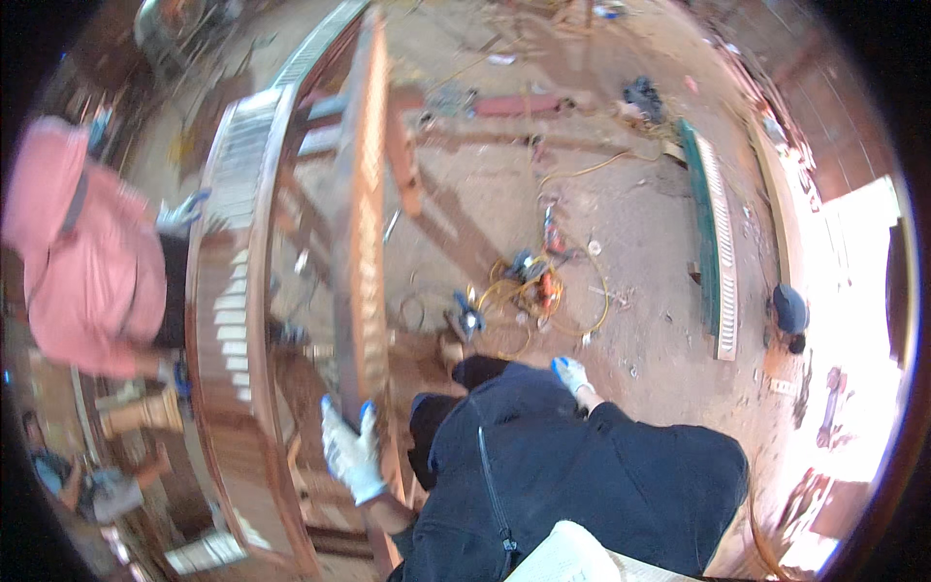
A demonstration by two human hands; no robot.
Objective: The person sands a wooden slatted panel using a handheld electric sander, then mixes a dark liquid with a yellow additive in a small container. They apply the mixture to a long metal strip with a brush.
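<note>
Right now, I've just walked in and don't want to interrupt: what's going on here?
The wearer's gloved left hand is at the edge of a long wooden panel; the gloved right hand appears empty. A co-worker in pink has a gloved hand by a louvered wooden shutter. Power tools lie on the floor.

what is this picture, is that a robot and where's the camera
There's no robot, just a person in white-and-blue gloves. The picture comes from a wide fisheye camera on their head, looking down, so straight edges bend. The left hand is at the near end of a long wooden piece; whether it grips is unclear. The right hand is over the floor, with nothing visibly held. On it lie an orange tool and a yellow cord; a green-edged slatted panel is farther right. At the left, another worker in a pink top is beside a slatted wooden panel.
</note>
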